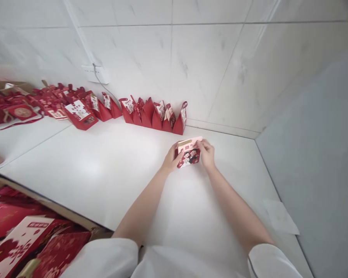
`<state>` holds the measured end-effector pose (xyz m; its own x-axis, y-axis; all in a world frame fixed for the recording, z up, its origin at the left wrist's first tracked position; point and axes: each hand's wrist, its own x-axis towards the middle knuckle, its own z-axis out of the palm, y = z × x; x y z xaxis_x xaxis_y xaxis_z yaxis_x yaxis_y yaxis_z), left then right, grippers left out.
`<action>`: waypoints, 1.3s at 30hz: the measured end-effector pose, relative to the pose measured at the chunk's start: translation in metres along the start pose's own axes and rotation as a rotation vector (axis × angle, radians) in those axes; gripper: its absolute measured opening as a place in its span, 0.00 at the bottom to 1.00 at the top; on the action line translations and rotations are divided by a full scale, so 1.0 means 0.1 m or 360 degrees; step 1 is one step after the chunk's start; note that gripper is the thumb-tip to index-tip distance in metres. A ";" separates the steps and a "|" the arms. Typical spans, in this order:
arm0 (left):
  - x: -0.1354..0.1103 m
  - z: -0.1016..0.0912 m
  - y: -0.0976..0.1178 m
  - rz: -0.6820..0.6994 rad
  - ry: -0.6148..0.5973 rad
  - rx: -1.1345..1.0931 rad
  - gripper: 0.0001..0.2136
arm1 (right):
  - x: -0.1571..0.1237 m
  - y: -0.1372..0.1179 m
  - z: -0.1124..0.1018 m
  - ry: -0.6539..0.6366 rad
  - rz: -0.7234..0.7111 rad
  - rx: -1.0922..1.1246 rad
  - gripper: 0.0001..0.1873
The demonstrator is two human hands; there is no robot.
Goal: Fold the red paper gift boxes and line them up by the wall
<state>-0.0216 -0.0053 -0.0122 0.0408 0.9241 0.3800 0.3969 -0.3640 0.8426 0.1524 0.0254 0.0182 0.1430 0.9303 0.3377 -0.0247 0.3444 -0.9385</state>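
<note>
Red-and-pink gift box (pixel 189 155) is sitting on the white tabletop (pixel 104 170) between the 2 hands, long axis running left-right. Left hand (pixel 170 158) and right hand (pixel 208 153) are gripping its opposite ends, equally near.

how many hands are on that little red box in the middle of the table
2: the left hand grips the red box on its left side, the right hand holds its right top edge; no other hand is on it.
</note>
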 end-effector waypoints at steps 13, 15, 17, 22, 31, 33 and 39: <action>0.12 0.11 -0.03 -0.0595 0.0055 -0.0862 0.34 | -0.60 0.10 -0.12 -0.0079 0.0430 -0.0284 0.23; 0.16 0.11 -0.06 -0.0664 0.0090 -0.0859 0.35 | -0.57 0.10 -0.11 -0.0105 0.0419 -0.0387 0.23; 0.19 0.11 -0.07 -0.0688 0.0104 -0.0859 0.34 | -0.54 0.12 -0.10 -0.0145 0.0399 -0.0438 0.23; 0.20 0.08 -0.03 -0.0502 0.0015 -0.0696 0.26 | -0.56 0.19 -0.09 -0.0169 0.0361 -0.0432 0.25; 0.17 0.08 0.12 -0.0104 -0.0219 -0.0138 0.25 | -0.18 -0.68 -0.06 -0.0211 -0.0739 -0.1285 0.33; 0.17 0.07 0.13 -0.0038 -0.0230 -0.0105 0.24 | -0.04 -0.92 0.01 -0.0598 -0.0760 -0.1337 0.32; 0.16 0.06 0.11 -0.0117 -0.0230 0.0000 0.25 | 0.14 -1.04 0.14 -0.0998 -0.0399 -0.1231 0.13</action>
<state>-0.0110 0.0059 0.0004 0.1435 0.9553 0.2586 0.4034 -0.2951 0.8661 0.1431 0.0045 0.1222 -0.4919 0.8176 0.2994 0.6109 0.5691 -0.5504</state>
